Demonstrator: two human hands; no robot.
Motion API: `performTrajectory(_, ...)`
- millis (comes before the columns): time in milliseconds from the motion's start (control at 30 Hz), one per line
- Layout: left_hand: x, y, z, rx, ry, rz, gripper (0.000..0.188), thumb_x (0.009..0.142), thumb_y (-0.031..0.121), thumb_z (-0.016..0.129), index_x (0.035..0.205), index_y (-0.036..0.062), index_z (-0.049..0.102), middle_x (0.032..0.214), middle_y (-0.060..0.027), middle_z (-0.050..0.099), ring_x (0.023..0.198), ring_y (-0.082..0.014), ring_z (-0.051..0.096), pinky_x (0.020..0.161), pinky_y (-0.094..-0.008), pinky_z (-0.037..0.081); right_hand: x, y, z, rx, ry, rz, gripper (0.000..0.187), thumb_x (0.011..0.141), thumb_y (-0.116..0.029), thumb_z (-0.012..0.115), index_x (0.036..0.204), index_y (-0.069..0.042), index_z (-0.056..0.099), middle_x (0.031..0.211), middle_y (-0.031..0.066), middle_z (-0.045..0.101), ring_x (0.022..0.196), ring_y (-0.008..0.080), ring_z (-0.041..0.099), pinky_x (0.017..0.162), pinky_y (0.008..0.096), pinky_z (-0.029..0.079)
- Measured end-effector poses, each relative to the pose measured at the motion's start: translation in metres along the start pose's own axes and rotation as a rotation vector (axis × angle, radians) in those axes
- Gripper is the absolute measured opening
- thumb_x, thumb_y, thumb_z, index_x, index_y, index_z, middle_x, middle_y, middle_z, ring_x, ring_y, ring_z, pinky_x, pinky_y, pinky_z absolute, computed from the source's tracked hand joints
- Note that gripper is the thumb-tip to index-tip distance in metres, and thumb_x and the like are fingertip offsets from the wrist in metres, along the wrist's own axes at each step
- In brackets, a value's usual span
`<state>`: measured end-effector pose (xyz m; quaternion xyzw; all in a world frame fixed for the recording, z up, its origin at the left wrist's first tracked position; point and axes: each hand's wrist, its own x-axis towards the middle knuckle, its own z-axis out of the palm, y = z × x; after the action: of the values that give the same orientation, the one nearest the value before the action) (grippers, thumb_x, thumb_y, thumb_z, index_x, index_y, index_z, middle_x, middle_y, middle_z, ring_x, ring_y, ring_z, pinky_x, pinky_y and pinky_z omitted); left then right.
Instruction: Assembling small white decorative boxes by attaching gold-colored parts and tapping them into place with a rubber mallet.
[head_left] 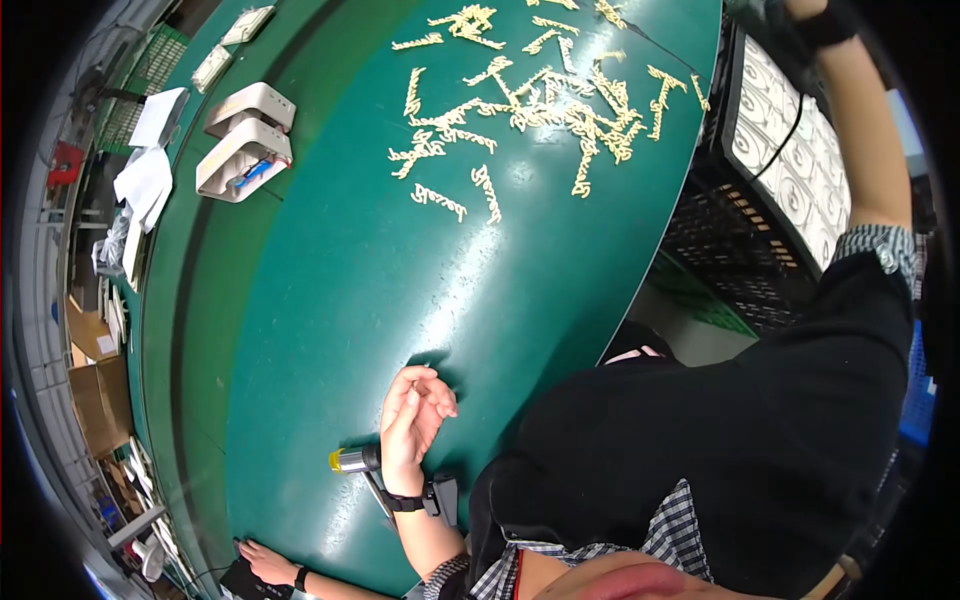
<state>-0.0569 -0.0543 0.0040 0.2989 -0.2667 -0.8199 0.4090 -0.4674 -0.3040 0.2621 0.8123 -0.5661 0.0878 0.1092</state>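
**Left hand resting on the green tabletop, right arm stretched to the trays**

A wide green tabletop (330, 300) is filling most of the view, curving away under the fisheye lens. Beyond its right edge, black plastic crates (735, 250) are standing, and pale moulded trays (790, 170) with round swirled pockets are lying on top of them; what the pockets are holding cannot be told. The person's right arm is reaching up along these trays, with the right hand (800, 8) mostly cut off at the top edge, so whether its fingers are open or closed cannot be told.

At the far end of the tabletop, a loose heap of cream-coloured plastic parts (530, 100) is lying scattered, well apart from both hands. To the left, two white boxy devices (245, 145) are sitting side by side, the nearer one showing blue and red pieces in its recess.

The left hand (412, 420) is resting on the bare tabletop near the person's body, fingers loosely curled and gripping nothing. Just beside its wrist, a small tool with a yellow tip (350, 460) is lying. Another person's hand (268, 562) is touching a dark object at the lower edge.
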Motion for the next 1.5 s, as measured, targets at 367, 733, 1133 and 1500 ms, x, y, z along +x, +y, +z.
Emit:
performTrajectory(367, 0.001, -0.003, -0.001, 0.059, 0.035, 0.022, 0.03, 0.095, 0.026, 0.045, 0.114, 0.0029, 0.047, 0.079, -0.0084, 0.052, 0.07, -0.0184, 0.049, 0.066, -0.0312, 0.04, -0.083, 0.061, 0.103, 0.237, -0.411, 0.257, 0.042, 0.082, -0.027, 0.059, 0.106, 0.007, 0.056, 0.102, 0.0244, 0.062, 0.089, 0.035, 0.062, 0.076, 0.0375, 0.05)
performTrajectory(733, 0.002, 0.0, -0.001, 0.005, 0.01, 0.014, 0.028, 0.096, 0.023, 0.044, 0.114, 0.0021, 0.048, 0.082, -0.0103, 0.054, 0.074, -0.0179, 0.05, 0.069, -0.0312, 0.043, -0.146, 0.103, 0.146, 0.205, -0.732, 0.16, 0.008, 0.066, -0.006, 0.065, 0.072, -0.001, 0.069, 0.064, 0.0139, 0.063, 0.057, 0.0229, 0.062, 0.054, 0.0329, 0.047)
performTrajectory(1133, 0.002, 0.0, -0.001, 0.011, 0.003, 0.014, 0.028, 0.096, 0.023, 0.045, 0.114, 0.0021, 0.048, 0.082, -0.0106, 0.055, 0.074, -0.0177, 0.051, 0.07, -0.0307, 0.043, -0.14, 0.08, 0.146, -0.158, -0.994, 0.237, 0.022, 0.069, -0.024, 0.063, 0.077, -0.004, 0.069, 0.07, 0.0164, 0.064, 0.065, 0.0327, 0.061, 0.061, 0.0388, 0.048)
performTrajectory(1500, 0.001, -0.001, -0.002, 0.012, 0.002, 0.013, 0.029, 0.095, 0.024, 0.047, 0.114, 0.0018, 0.048, 0.083, -0.0107, 0.055, 0.074, -0.0178, 0.051, 0.069, -0.0301, 0.044, -0.136, 0.072, 0.14, -0.167, -1.009, 0.291, 0.033, 0.072, -0.032, 0.06, 0.077, 0.0, 0.068, 0.074, 0.0195, 0.064, 0.072, 0.0358, 0.061, 0.065, 0.0421, 0.049)
